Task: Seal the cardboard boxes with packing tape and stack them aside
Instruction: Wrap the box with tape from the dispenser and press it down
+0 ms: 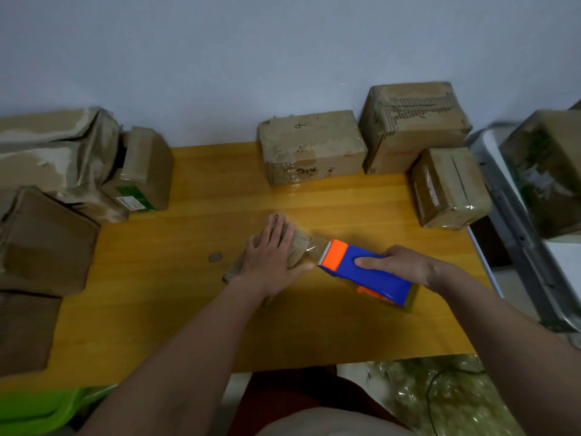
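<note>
A small flat cardboard box (298,247) lies in the middle of the yellow wooden table (188,294). My left hand (270,253) presses flat on top of it with straight fingers. My right hand (399,264) grips a blue and orange tape dispenser (364,272) just right of the box. Clear tape (314,245) runs from the dispenser's toothed edge onto the box's right end. Most of the box is hidden under my left hand.
Three taped boxes stand at the back right: one marked "4" (311,146), a larger one (412,124) and a smaller one (449,187). Several worn boxes (47,234) crowd the left edge. A small grey scrap (215,257) lies left of my hand. A chair (534,215) stands right.
</note>
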### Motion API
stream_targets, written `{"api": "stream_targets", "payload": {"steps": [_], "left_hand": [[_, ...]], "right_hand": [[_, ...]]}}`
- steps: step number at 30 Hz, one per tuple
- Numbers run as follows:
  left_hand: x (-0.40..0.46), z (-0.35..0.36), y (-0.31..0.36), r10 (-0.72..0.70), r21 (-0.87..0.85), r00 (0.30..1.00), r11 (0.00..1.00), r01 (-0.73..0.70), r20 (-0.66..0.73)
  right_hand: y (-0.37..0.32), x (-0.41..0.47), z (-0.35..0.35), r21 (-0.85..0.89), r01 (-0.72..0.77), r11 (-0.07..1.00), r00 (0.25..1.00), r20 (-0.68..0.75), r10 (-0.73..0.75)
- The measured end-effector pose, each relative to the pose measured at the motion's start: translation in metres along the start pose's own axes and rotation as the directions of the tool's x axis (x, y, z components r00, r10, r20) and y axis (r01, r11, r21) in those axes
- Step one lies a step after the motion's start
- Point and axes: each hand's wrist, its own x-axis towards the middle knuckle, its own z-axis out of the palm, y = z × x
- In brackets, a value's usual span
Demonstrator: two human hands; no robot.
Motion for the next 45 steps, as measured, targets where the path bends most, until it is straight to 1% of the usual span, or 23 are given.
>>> {"api": "stream_targets", "payload": {"steps": [3,6,9,12,19,24,27,28,30,31,33,35,37,40,45], "left_hand": [[-0.003,0.001,0.009,-0.089,-0.173,0.995,0.982,0.079,-0.047],[0.001,0.000,0.023,-0.237,-0.341,0.966,0.921,0.189,-0.105],[0.009,-0.003,0.032,-0.371,-0.391,0.920,0.871,0.298,-0.126],[0.012,-0.002,0.035,-0.430,-0.398,0.898,0.843,0.363,-0.090],[0.010,0.000,0.037,-0.463,-0.368,0.882,0.838,0.402,-0.089],[0.008,-0.001,0.045,-0.512,-0.379,0.853,0.812,0.443,-0.102],[0.006,0.000,0.047,-0.555,-0.388,0.824,0.789,0.477,-0.115],[0.005,0.001,0.047,-0.562,-0.390,0.818,0.785,0.481,-0.122],[0.007,0.001,0.048,-0.572,-0.391,0.808,0.783,0.485,-0.143],[0.008,0.001,0.049,-0.571,-0.385,0.808,0.786,0.484,-0.148],[0.009,0.001,0.050,-0.570,-0.367,0.806,0.792,0.488,-0.158],[0.010,-0.002,0.049,-0.576,-0.357,0.801,0.791,0.497,-0.162],[0.012,-0.004,0.048,-0.580,-0.371,0.794,0.789,0.490,-0.185],[0.012,-0.006,0.049,-0.563,-0.384,0.798,0.801,0.460,-0.217],[0.003,-0.005,0.041,-0.497,-0.357,0.861,0.828,0.433,-0.111]], "right_hand": [[-0.002,0.000,-0.001,-0.030,-0.007,1.000,1.000,-0.013,0.007],[-0.007,-0.003,0.000,-0.100,-0.003,0.995,1.000,-0.012,0.002],[-0.015,-0.002,0.003,-0.179,-0.025,0.984,0.999,-0.042,0.017],[-0.023,-0.001,0.007,-0.233,-0.063,0.970,0.996,-0.074,0.047],[-0.048,0.002,0.019,-0.433,-0.131,0.892,0.978,-0.203,0.045],[-0.056,0.008,0.033,-0.557,-0.203,0.806,0.954,-0.299,0.033],[-0.038,0.012,0.039,-0.683,-0.277,0.676,0.927,-0.374,0.001],[-0.027,0.012,0.037,-0.675,-0.305,0.672,0.911,-0.412,-0.001],[-0.011,0.011,0.030,-0.608,-0.322,0.726,0.879,-0.476,-0.008],[-0.005,0.009,0.026,-0.587,-0.322,0.743,0.857,-0.515,-0.035],[0.002,0.010,0.022,-0.567,-0.319,0.759,0.787,-0.605,-0.122],[0.004,0.014,0.023,-0.554,-0.308,0.774,0.740,-0.651,-0.172],[0.011,0.022,0.027,-0.548,-0.316,0.775,0.734,-0.659,-0.166],[0.030,0.039,0.037,-0.558,-0.332,0.760,0.751,-0.644,-0.145],[0.052,0.067,0.043,-0.579,-0.348,0.738,0.788,-0.607,-0.105]]}}
